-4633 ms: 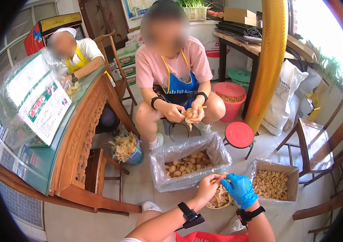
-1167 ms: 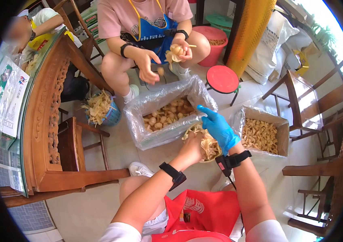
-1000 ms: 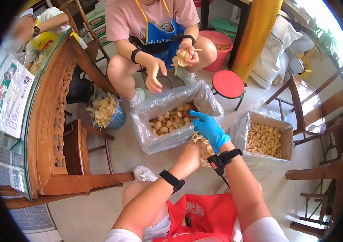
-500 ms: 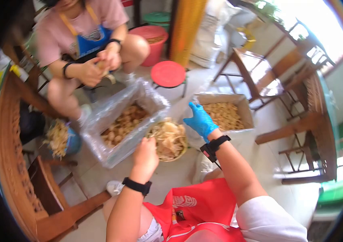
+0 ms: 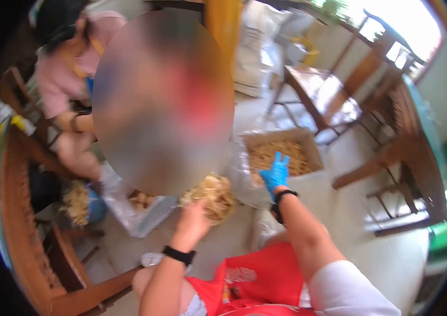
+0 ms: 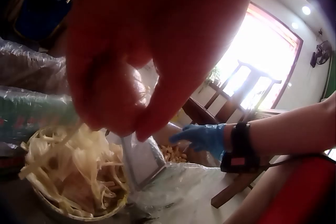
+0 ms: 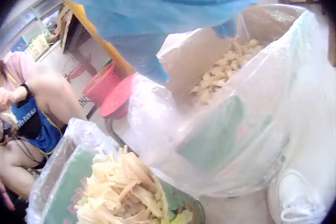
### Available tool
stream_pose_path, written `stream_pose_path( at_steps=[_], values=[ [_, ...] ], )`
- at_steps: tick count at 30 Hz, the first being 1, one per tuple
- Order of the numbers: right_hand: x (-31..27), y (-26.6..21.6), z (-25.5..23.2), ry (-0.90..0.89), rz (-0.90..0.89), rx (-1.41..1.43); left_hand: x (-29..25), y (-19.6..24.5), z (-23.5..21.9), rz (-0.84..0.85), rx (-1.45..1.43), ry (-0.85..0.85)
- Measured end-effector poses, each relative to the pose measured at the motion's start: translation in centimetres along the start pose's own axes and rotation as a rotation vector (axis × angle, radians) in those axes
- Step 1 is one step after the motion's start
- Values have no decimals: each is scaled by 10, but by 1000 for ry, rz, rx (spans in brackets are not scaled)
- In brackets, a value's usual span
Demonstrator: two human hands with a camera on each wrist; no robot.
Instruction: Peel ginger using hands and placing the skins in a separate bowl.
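Observation:
My bare left hand is beside a round basket heaped with dry garlic skins. In the left wrist view its thumb and fingers are curled together, and a pale garlic stalk runs out from the fingertips over the heap. Most of what lies inside that hand is hidden and dark. My right hand, in a blue glove, reaches over the front of a plastic-lined carton of loose garlic cloves. Its fingers are spread, with nothing seen between them.
Left of the basket stands another lined box with garlic bulbs, partly covered by a blurred patch. A person in a pink shirt sits behind it. Further left is a blue bucket of skins; a wooden chair stands behind the carton.
The head view has swung right. My right hand has moved from above the bulb box to over the clove carton, its fingers spreading. My left hand has stayed by the basket.

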State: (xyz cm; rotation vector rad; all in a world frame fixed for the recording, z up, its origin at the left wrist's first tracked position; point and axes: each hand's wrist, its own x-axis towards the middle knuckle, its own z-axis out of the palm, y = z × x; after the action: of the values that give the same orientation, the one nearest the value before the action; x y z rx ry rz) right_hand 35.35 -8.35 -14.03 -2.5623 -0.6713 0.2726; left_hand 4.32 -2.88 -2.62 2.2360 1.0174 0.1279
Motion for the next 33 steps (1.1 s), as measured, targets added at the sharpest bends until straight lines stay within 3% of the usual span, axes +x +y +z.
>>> stream_pose_path(
  at_steps=[3, 4, 5, 6, 8, 10, 12, 16, 19, 22, 25, 30, 31, 33],
  values=[
    [-7, -21, 11, -68, -146, 188, -7, -10, 14, 39, -238, 124],
    [-11, -36, 12, -94, -184, 235, -4, -12, 13, 20, -249, 163],
    [-19, -55, 13, -107, -199, 238, -1, -11, 6, -111, -361, 116],
    [-24, -88, 5, -125, -252, 254, 1, -14, 0, -101, -422, 187],
    [-52, -126, -22, -454, -170, 771, 7, -17, -11, -188, -696, 305],
    [-84, -162, -48, -556, -225, 875, -5, 5, -61, -154, -1176, 432],
    [-113, -199, -69, -674, -327, 1013, -14, 5, -91, -85, -1446, 530],
    [-145, -232, -62, -775, -548, 1156, -25, -14, -119, -43, -1511, 558],
    [-165, -243, -53, -729, -631, 1181, -31, -26, -108, -66, -1463, 584],
    [-178, -250, -54, -817, -599, 1067, -30, -29, -96, -139, -1467, 609],
    [-172, -260, -51, -793, -680, 1014, -24, -22, -102, -106, -1510, 524],
    [-168, -262, -54, -740, -718, 885, -18, -10, -95, -73, -999, 636],
    [-168, -260, -59, -629, -841, 795, -18, -9, -91, -47, -1030, 650],
    [-166, -255, -65, -601, -888, 769, -17, -8, -87, -48, -1012, 627]
  ],
)
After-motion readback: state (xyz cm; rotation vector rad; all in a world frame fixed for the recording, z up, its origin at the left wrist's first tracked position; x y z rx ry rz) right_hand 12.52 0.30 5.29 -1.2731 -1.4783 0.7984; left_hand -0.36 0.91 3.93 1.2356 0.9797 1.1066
